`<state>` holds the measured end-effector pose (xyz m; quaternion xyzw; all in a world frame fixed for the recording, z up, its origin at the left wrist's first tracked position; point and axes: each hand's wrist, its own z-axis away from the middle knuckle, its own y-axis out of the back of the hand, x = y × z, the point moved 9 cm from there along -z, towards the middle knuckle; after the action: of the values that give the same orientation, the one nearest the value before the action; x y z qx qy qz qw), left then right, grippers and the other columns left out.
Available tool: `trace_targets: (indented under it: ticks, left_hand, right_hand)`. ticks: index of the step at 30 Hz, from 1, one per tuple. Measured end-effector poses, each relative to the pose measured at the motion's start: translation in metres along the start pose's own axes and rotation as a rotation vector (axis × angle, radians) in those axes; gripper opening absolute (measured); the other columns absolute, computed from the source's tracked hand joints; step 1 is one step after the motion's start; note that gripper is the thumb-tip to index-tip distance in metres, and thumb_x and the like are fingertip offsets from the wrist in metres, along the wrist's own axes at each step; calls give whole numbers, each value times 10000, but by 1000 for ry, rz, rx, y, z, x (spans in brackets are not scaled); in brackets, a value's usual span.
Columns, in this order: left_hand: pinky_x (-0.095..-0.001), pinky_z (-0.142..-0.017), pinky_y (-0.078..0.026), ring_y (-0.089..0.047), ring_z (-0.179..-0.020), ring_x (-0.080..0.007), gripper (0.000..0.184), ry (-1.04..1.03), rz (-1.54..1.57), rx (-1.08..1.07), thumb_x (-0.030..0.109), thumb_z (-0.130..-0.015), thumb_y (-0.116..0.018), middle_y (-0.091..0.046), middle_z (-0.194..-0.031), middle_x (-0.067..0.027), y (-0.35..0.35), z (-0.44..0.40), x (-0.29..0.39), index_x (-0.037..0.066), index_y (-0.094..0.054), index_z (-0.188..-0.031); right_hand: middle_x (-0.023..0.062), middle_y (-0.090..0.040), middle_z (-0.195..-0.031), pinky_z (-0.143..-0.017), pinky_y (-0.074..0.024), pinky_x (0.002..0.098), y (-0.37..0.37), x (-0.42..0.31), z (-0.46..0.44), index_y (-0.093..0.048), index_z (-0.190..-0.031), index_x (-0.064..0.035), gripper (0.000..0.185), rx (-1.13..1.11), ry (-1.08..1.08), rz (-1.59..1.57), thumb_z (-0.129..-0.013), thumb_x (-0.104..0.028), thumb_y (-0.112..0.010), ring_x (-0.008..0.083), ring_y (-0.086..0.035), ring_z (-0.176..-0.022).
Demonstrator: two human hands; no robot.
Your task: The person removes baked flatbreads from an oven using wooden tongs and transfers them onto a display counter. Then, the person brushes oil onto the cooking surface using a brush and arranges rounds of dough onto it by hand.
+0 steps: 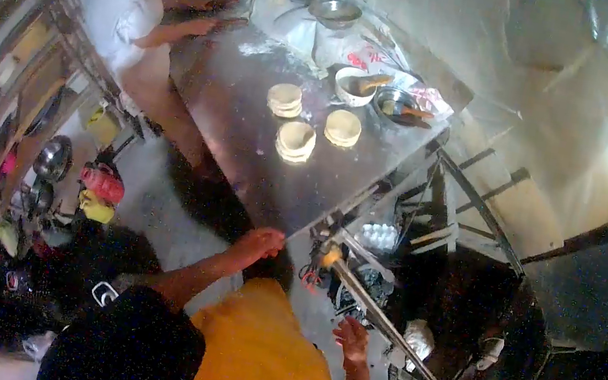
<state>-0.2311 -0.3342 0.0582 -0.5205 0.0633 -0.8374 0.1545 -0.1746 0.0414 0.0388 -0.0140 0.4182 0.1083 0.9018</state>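
Observation:
My left hand [259, 243] is at the near corner of the dark table [238, 150], with its fingers loosely bent and nothing visible in them. Whether it touches the edge is hard to tell. Lower and to the right, my right hand [352, 338] hangs beside the orange apron [259, 353], fingers apart and holding nothing. Three stacks of round flat dough lie on the table: a back left stack [285, 100], a front stack [295, 141] and a right stack [342, 128].
Behind the dough stand a white bowl [345, 93] with a wooden utensil, a metal bowl [393, 106] and another metal bowl [335, 12]. Across the table, a person in a white shirt [121, 7] has both arms over its far left edge. A long pole [393, 328] slants down at my right.

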Motion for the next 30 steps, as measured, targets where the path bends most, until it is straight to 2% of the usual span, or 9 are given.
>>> trace_targets:
  ticks: [5, 8, 14, 16, 19, 22, 25, 28, 30]
  left_hand:
    - [-294, -740, -495, -602, -816, -156, 353, 2, -113, -49, 326, -936, -549, -636, -984, -74, 14, -91, 125, 67, -568, -1175]
    - [-291, -738, -489, -612, -861, -154, 366, 45, -147, -89, 359, -947, -515, -632, -1004, -68, 10, -134, 173, 83, -561, -1182]
    - [-344, -805, -482, -610, -940, -204, 387, 187, 79, -322, 368, -908, -582, -613, -1054, -79, -48, -210, 192, 126, -534, -1205]
    - [-379, -825, -489, -612, -963, -228, 365, 236, 102, -330, 336, -921, -562, -612, -1072, -92, -74, -230, 191, 123, -515, -1213]
    - [-427, -836, -500, -612, -976, -276, 316, 281, 163, -337, 295, -942, -532, -606, -1086, -117, -104, -269, 182, 150, -458, -1212]
    - [-456, -829, -499, -614, -947, -290, 282, 306, 223, -243, 314, -963, -493, -604, -1053, -123, -121, -324, 174, 175, -395, -1188]
    - [-469, -821, -497, -604, -937, -297, 479, 308, 223, -190, 334, -920, -575, -550, -1040, -130, -136, -373, 176, 159, -322, -1287]
    - [-466, -845, -495, -611, -933, -311, 440, 279, 290, -173, 390, -926, -554, -542, -1002, -142, -149, -418, 171, 150, -356, -1238]
    - [-464, -889, -482, -612, -958, -313, 369, 303, 307, -171, 321, -967, -482, -568, -1082, -164, -155, -443, 169, 61, -419, -1220]
  right_hand:
    - [84, -655, -1031, -703, -506, 332, -43, -28, -25, -542, -1236, -2, 464, 33, -89, -119, -898, -311, -610, 192, -665, -841]
    - [110, -645, -1043, -716, -506, 327, -37, -15, -48, -539, -1236, 9, 458, 101, 186, 242, -897, -291, -607, 209, -664, -850]
    - [115, -654, -1010, -659, -517, 296, -49, -29, -13, -555, -1223, 17, 437, 223, -118, -221, -879, -243, -624, 181, -662, -782]
    - [114, -659, -992, -649, -518, 293, -41, -1, -16, -562, -1213, 22, 436, 264, -188, -299, -872, -239, -632, 179, -663, -759]
    - [180, -639, -1063, -645, -539, 364, -32, 44, -17, -521, -1235, 12, 388, 293, -223, -391, -915, -207, -548, 279, -655, -840]
    - [156, -657, -1005, -594, -525, 346, -27, 36, -9, -540, -1219, -3, 370, 352, -230, -470, -908, -204, -523, 280, -656, -829]
    - [120, -664, -975, -615, -527, 336, -26, 13, 14, -566, -1191, -14, 355, 424, -264, -221, -878, -179, -531, 267, -656, -832]
    - [96, -676, -985, -669, -531, 314, -20, 40, 12, -603, -1144, -17, 338, 417, -268, -165, -832, -146, -602, 231, -658, -846]
    - [91, -670, -925, -657, -503, 286, -14, 61, 8, -588, -1177, -1, 402, 446, -114, 90, -844, -218, -648, 164, -637, -783]
